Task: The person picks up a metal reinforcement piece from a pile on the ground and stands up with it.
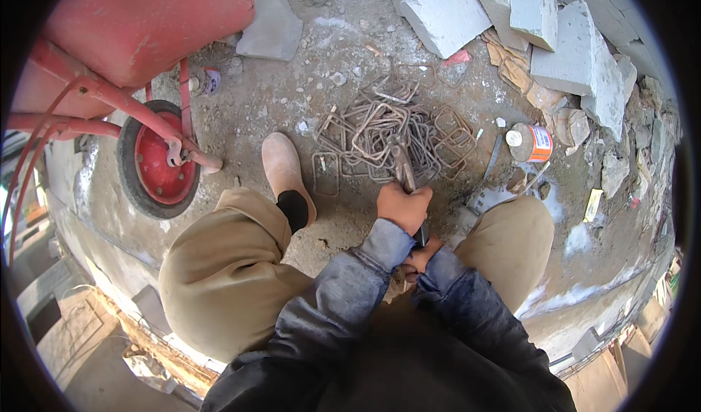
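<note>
My left hand [404, 206] is closed around a metal hand tool [404, 170] with a dark handle end. The tool's head rests over a tangled pile of rusty steel stirrups [372, 131], bent into squares and rectangles; its exact kind cannot be made out. Close below, my right hand [423, 255] has its fingers curled in beside the handle's lower end. What those fingers hold is hidden by the hand and sleeve. Loose stirrups [454, 136] spread on the ground to the right of the pile.
A red wheelbarrow [146, 18] with its wheel [159, 160] stands at left. Broken pale blocks [445, 10] lie at the back right. A jar with an orange label [529, 143] lies near my right knee. My left boot [283, 165] is beside the pile.
</note>
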`<state>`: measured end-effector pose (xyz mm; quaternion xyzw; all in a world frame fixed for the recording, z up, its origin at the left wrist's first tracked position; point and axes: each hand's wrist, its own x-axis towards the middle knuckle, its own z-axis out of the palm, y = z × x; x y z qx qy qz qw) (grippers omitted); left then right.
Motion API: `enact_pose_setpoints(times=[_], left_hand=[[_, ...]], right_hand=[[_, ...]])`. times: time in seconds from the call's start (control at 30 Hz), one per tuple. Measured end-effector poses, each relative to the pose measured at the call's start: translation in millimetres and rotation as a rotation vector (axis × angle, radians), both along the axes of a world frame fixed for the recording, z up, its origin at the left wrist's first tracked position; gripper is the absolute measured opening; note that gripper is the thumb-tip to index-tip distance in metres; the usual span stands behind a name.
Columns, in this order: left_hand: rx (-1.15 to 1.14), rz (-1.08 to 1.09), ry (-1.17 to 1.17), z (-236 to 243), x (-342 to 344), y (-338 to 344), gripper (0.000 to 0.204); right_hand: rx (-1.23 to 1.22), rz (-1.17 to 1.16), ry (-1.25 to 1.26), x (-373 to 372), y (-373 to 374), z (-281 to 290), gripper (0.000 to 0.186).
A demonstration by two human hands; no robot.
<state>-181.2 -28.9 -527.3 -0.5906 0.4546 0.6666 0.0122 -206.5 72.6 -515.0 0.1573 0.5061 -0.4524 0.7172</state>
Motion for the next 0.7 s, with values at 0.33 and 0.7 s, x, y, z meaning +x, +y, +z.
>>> enact_pose_setpoints(times=[0.33,0.7], left_hand=[[-0.27,-0.078,0.049,-27,-20,35,0.029],[0.128,0.14,0.667,70,-32,-60,0.055]], right_hand=[[-0.193,-0.009,0.78,5,46,-28,0.028],[-0.143,-0.06,0.764,-108,-31,78,0.044]])
